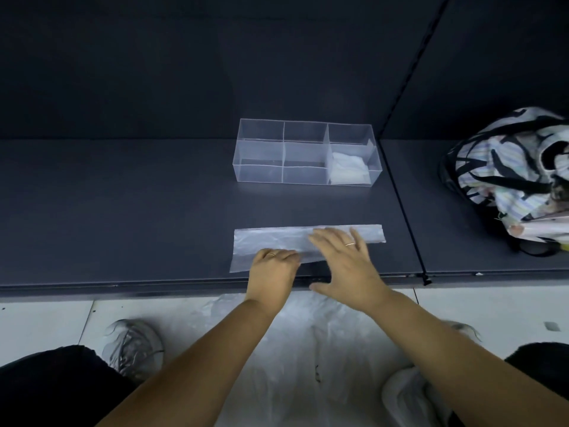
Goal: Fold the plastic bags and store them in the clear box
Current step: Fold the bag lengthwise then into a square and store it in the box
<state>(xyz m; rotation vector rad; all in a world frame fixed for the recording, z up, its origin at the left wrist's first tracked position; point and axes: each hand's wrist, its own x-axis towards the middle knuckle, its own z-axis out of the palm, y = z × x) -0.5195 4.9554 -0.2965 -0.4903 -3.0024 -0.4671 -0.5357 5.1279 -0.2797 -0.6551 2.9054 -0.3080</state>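
Translucent plastic, the bag (271, 240) lies as a long strip near the shelf's (123, 195) front edge. The left hand (272, 266) curls its fingers round the strip's near edge. The right hand (345, 260) lies flat on it, fingers spread. At 12 o'clock of the strip stands the box (258, 155), a folded bag (349, 172) in its 4 o'clock compartment.

Your frame's dim and bluish; dark shelf (123, 217) swallows light, pale floor (40, 325) reads brighter. Faint sheen on the plastic bag (271, 238). Right hand (348, 266) slightly motion-blurred. Edges bow, wide lens.
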